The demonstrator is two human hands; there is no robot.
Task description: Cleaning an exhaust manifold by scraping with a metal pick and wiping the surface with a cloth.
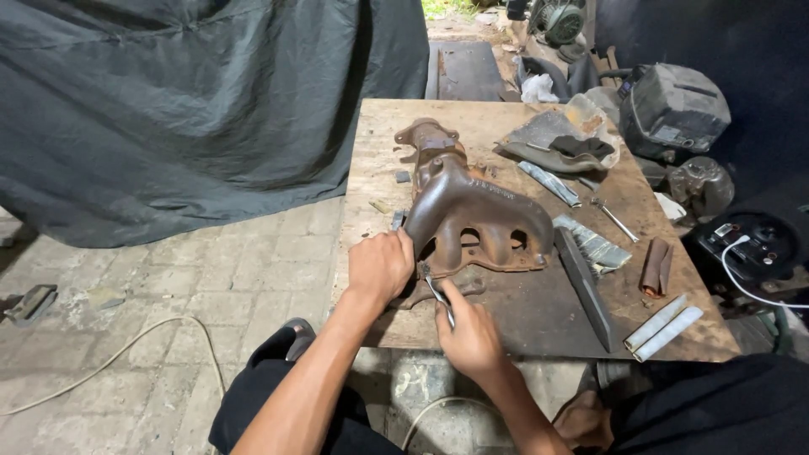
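A rusty brown cast exhaust manifold (472,211) lies on a low wooden board (379,168). My left hand (381,265) grips the manifold's near left flange, fingers curled over its edge. Just right of it, my right hand (469,333) is closed around a thin metal tool (436,293). The tool's tip points up at the manifold's lower edge. Whether the tip touches the metal is hidden by the hand.
A long dark flat bar (583,286), a spanner (613,219), folded sandpaper strips (590,244), two pale tubes (664,327) and rags (556,139) lie on the board's right side. A dark tarpaulin (185,109) hangs on the left. Machinery (674,109) stands at the right. A cable (109,358) crosses the paving.
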